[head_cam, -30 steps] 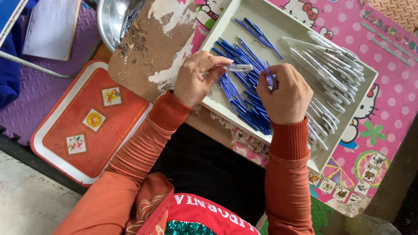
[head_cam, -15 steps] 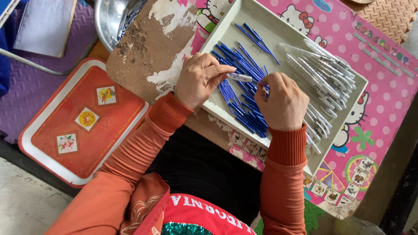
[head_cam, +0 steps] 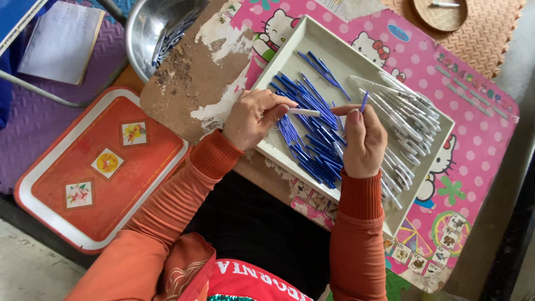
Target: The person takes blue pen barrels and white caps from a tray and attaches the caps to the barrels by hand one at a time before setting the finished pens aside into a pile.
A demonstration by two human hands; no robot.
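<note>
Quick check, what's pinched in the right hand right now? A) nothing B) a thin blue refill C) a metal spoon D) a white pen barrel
B: the right hand pinches a thin blue refill upright above the white tray, while the left hand holds the white pen barrel pointed toward it.

A slim white pen barrel point(head_cam: 304, 112) lies level in the left grip, above the blue pile. A thin blue refill point(head_cam: 364, 102) stands tilted in the right grip, tip raised, near the barrel's end.
</note>
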